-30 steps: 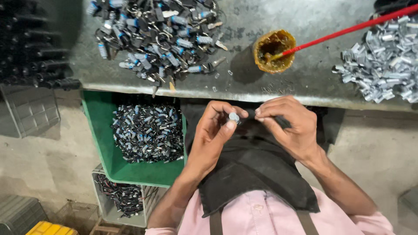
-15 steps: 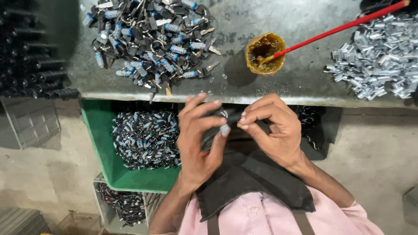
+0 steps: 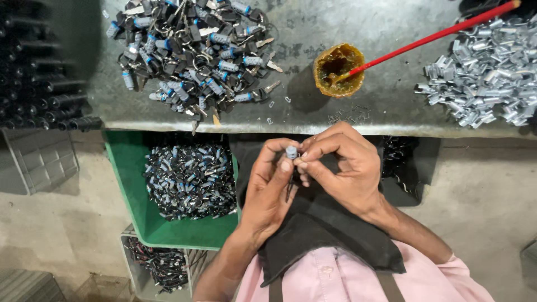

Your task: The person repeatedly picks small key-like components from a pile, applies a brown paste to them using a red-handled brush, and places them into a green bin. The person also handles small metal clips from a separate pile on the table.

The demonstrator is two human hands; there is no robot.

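The small grey metal lock cylinder [image 3: 291, 152] sits pinched between both hands above the dark lap cloth [image 3: 324, 235], below the desk [image 3: 302, 33] edge. The left hand [image 3: 268, 190] and right hand [image 3: 341, 168] each have their grip clamped on it at the fingertips.

A: Light is coming from above, even and fairly bright on the bench [image 3: 313, 120]. The cup [image 3: 339, 70] is casting a soft shadow leftward.

B: Under the bench it's going dim; the far left is sinking into black. Focus is holding sharp centrally, and the edges are bowing slightly. The clips [image 3: 486, 72] are glinting.
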